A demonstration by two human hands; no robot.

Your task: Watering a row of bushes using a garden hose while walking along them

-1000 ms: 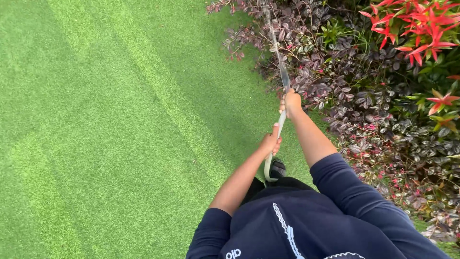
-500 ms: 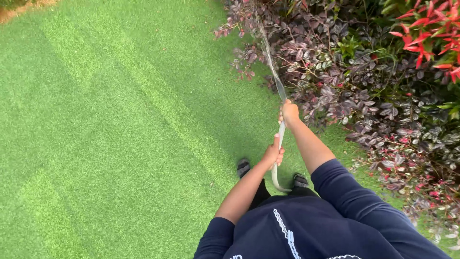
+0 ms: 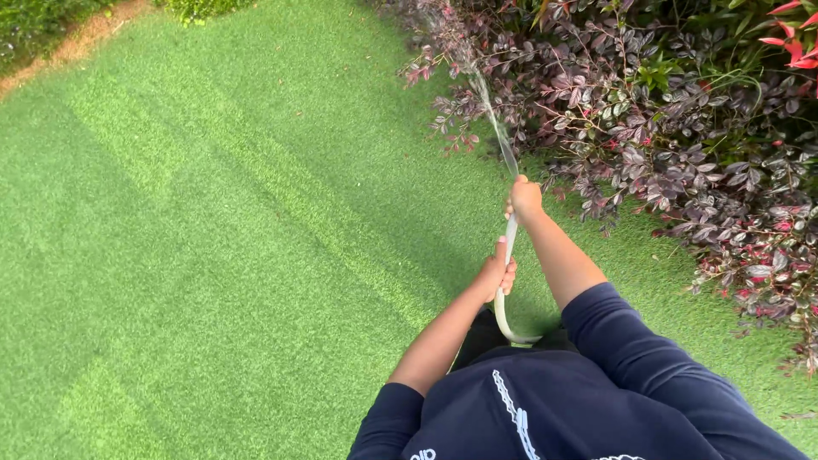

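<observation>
I hold a pale garden hose [image 3: 509,239] in both hands over the lawn. My right hand [image 3: 525,199] grips its front end, thumb at the outlet. My left hand [image 3: 498,274] grips it lower down, where it curves back under my body. A thin jet of water [image 3: 492,116] shoots forward from the outlet into the dark purple-leaved shrubs [image 3: 648,128]. My arms wear dark blue sleeves pushed up past the elbows.
Bright green lawn [image 3: 213,238] with mowing stripes fills the left and middle. The shrub bed runs along the right side, with red-leaved plants [image 3: 792,34] at the top right. A strip of bare soil [image 3: 77,43] and a low hedge border the far left corner.
The view has moved forward and tilted up, showing the far soil edge. Both hands keep their grip on the hose. My shoes have gone out of sight under my body.
</observation>
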